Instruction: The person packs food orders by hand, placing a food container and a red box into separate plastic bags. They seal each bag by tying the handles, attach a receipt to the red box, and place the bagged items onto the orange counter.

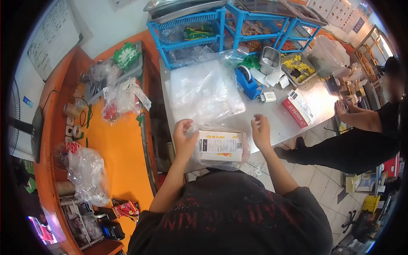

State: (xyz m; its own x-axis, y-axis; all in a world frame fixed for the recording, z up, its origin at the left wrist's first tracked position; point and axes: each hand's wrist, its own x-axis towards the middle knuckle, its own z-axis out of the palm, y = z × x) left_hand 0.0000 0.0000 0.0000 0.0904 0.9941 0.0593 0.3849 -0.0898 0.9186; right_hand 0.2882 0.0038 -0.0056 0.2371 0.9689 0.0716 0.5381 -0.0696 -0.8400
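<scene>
White box (219, 157) is lying inside a clear plastic bag (245, 160) near the worktop's (278, 125) close edge, between both hands. Left: left hand (185, 141) is curling beside the box's left end; cannot tell whether its fingers are pinching film. Centre: a printed label (221, 145) is covering part of the yellow lettering, its small text blurring beyond reading; glare is obscuring the bag's outline. Right: right hand (261, 131) is hovering beyond the box's right end, fingers loosely bending, thumb standing apart.
</scene>
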